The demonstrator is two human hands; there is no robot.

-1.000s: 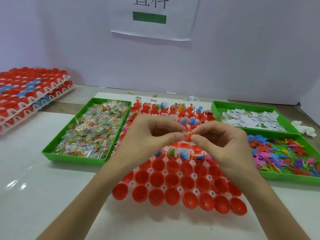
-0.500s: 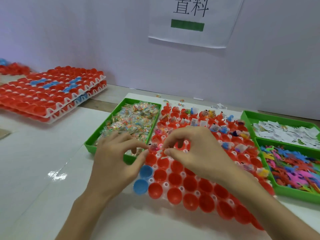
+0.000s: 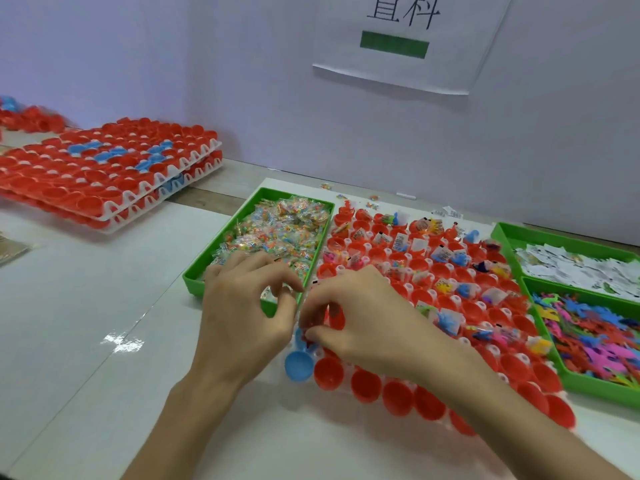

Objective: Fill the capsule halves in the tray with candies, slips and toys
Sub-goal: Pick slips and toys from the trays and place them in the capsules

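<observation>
Both hands over the near-left corner of the capsule tray (image 3: 341, 269) on the counter (image 3: 104, 306). Left hand (image 3: 242, 306): thumb and forefinger curled into a ring. Right hand (image 3: 367, 323): fingers curled, tips just above the blue capsule half (image 3: 298, 366). Can't tell if either pinches anything. Red capsule halves (image 3: 365, 386): near rows bare inside, farther rows loaded. Candy tray (image 3: 221, 251) just left of it, slip tray (image 3: 554, 237) and toy tray (image 3: 543, 327) on the right. Far left: stacked trays (image 3: 104, 168).

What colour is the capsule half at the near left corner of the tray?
The corner capsule half is blue; the head view shows it best.
</observation>
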